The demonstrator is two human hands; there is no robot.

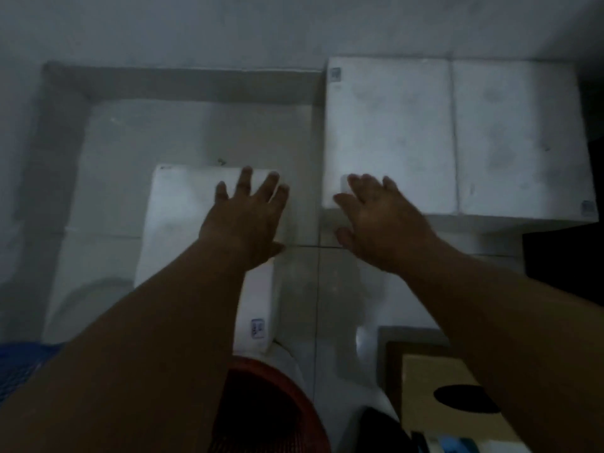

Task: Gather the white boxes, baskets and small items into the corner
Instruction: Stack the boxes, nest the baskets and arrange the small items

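**Clerk:** Entry one, the left hand (245, 220)?
**Checker:** Grip wide, fingers straight and spread, holding nothing. It lies over the far right part of a narrow white box (176, 217). Whether it presses down, I cannot tell.

**Clerk:** That box?
**Checker:** On the floor (196, 132), directly under the left grip. It runs from just past the fingertips back toward the person, and there is a small label (257, 328) on its near end.

**Clerk:** Entry two, the right hand (382, 223)?
**Checker:** Grip wide, fingers loosely spread, nothing held. The fingertips are at the near left corner of a large white box (389, 125), and the thumb is below that box's near edge.

**Clerk:** Beyond that grip?
**Checker:** The large box extends away from the fingertips. A second large white box (519, 135) sits touching it on the side away from the left grip.

**Clerk:** Baskets?
**Checker:** A red basket (271, 410) sits between the forearms, nearer the person than both grips. A blue basket (23, 364) is well outside the left forearm.

**Clerk:** Other stock?
**Checker:** A tan box (434, 380) with a dark oval opening, under the right forearm.
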